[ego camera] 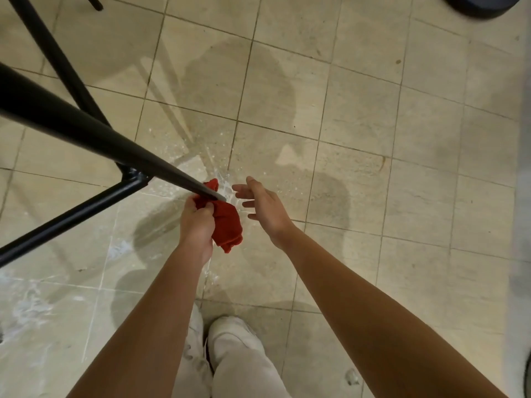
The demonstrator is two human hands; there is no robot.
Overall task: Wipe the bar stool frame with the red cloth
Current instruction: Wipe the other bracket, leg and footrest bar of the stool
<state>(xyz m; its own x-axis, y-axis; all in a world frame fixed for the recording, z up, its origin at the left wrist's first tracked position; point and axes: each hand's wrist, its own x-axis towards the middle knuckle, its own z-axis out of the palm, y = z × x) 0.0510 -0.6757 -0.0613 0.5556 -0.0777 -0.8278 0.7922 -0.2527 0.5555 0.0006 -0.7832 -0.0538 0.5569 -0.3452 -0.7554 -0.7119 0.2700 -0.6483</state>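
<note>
Pale trousers (241, 366) sit nearest, at 6 o'clock. Left hand (198, 222) grips the red cloth (228, 225), bunched against the lower end of a bar stool frame (86, 130) leg, and the cloth hangs at the hand's 3 o'clock. Right hand (265, 208), fingers spread and holding nothing, is just beside the cloth. Tiled floor (373, 139) opens out from 12 to 3 o'clock. The frame is cut off at 9.

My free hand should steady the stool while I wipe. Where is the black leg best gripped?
Probably the bare stretch of the black leg just up from the red cloth, right hand closing over it from the right: the tapered tube is slim there, its tip occupied.
</note>
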